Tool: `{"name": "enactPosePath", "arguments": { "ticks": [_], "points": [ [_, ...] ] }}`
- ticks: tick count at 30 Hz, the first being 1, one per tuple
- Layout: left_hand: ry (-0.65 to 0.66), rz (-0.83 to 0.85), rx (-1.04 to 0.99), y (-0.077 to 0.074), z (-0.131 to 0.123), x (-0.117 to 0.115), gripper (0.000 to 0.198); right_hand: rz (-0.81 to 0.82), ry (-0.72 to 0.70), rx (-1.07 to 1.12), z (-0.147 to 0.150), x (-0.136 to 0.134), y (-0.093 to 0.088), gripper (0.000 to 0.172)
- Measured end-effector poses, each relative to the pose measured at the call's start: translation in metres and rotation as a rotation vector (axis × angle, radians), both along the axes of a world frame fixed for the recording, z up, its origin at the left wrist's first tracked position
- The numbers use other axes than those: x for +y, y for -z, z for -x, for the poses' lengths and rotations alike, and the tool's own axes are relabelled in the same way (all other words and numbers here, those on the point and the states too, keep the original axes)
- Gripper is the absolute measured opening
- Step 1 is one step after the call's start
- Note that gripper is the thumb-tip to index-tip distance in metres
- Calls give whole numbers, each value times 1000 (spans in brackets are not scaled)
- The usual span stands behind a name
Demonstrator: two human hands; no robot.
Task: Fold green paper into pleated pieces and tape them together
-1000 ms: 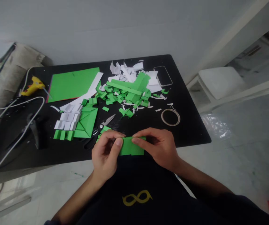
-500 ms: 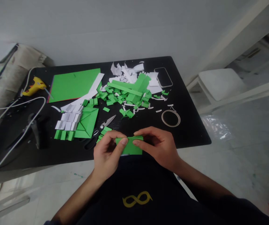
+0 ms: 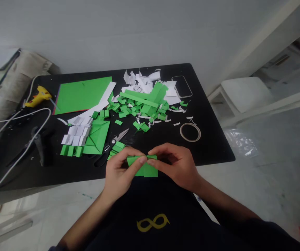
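A green piece of folded paper [image 3: 150,170] is pinched between both hands at the near edge of the black table. My left hand [image 3: 121,170] grips its upper edge with thumb and fingers. Close beside it, my right hand [image 3: 177,164] pinches the same edge, the thumbs nearly meeting. Small folded green strips [image 3: 117,148] lie just behind my left hand, next to black-handled scissors [image 3: 114,141] with their blades pointing away. To the left, white folded pieces [image 3: 76,134] rest partly on a creased green paper square [image 3: 99,139].
On the black table [image 3: 212,139] lie a heap of green paper pieces [image 3: 129,108], white scraps [image 3: 141,83], green sheets [image 3: 82,94], a yellow glue gun [image 3: 38,97], a white cable [image 3: 11,164], a ring [image 3: 190,132] and a phone-shaped frame [image 3: 182,87]. A white stool [image 3: 246,94] stands right.
The green paper has come slightly nearer to me and a little left. My hands have drawn closer together along its upper edge. Everything on the table stays put.
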State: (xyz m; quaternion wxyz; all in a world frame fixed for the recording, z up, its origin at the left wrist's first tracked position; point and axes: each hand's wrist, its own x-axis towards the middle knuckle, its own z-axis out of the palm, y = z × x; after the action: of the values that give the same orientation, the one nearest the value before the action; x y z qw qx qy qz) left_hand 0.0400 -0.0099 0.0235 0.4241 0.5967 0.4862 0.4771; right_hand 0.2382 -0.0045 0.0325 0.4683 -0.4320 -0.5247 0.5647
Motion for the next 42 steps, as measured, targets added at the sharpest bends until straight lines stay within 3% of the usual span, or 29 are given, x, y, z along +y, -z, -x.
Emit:
{"name": "enactPosePath", "arguments": {
  "ticks": [6,18,23,33,42],
  "points": [
    [-21,154,-101,0,1,1,10,42,-231,92,-17,4,-7,24],
    [-3,256,-204,-1,-1,1,14,-41,-207,-44,-17,7,-8,20],
    [-1,202,-129,0,-1,1,12,-136,-190,-131,-18,7,-12,23],
    [27,150,-83,-4,-4,-1,11,-155,-132,-185,-16,3,-10,18],
    [-10,51,-71,-5,-5,-3,6,-74,-81,-115,-12,1,-10,15]
  ]
}}
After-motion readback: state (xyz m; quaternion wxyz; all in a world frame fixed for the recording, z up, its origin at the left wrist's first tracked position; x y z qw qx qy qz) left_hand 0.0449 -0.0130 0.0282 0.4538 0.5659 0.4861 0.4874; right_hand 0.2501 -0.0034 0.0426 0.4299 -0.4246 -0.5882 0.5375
